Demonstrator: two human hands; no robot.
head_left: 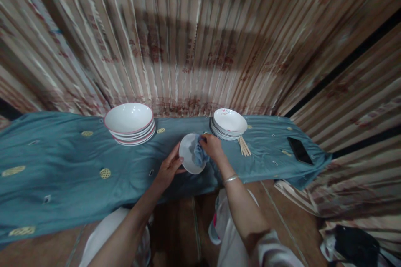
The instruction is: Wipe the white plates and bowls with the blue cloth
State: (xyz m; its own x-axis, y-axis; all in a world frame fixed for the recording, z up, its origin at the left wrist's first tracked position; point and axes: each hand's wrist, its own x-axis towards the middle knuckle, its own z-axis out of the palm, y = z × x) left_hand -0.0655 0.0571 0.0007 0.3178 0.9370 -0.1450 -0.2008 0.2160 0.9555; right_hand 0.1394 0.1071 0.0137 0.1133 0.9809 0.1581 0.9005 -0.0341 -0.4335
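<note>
My left hand grips the left rim of a small white bowl, which is tilted over the front of the table. Bunched in my right hand is a blue cloth, pressed against the bowl's inside on the right. Behind and to the left stands a stack of large white bowls with red rims. A second stack of smaller white bowls, the top one with a flower print, is just beyond my right hand. Several wooden chopsticks lie beside that stack.
A teal cloth with yellow patterns covers the long table. Near its right end lies a black phone. Pleated curtains hang close behind and to the right. A dark bag sits on the floor at lower right.
</note>
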